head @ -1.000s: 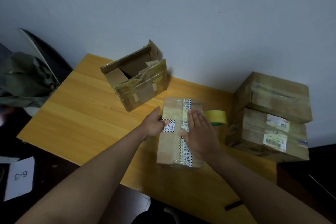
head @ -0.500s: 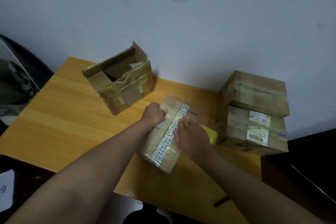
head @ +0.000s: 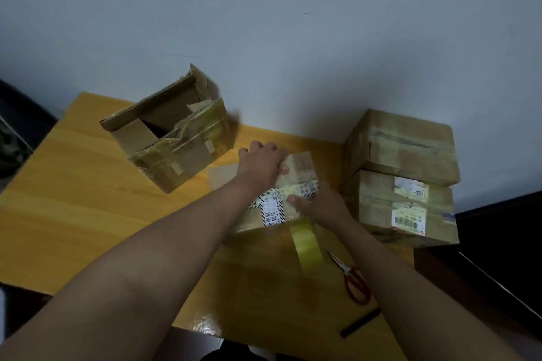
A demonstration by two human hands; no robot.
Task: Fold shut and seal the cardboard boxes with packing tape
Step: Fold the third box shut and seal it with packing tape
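On the table (head: 88, 214), both hands grip the small box (head: 299, 167).

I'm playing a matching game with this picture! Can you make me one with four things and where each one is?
Things:
1. open box
2. scissors
3. tape roll
4. small box

Places:
A. under both hands
B. back left of the table, flaps up
C. standing on edge, just in front of the small box
D. flat on the table, near right, red handles

Pairs: 1-B, 2-D, 3-C, 4-A
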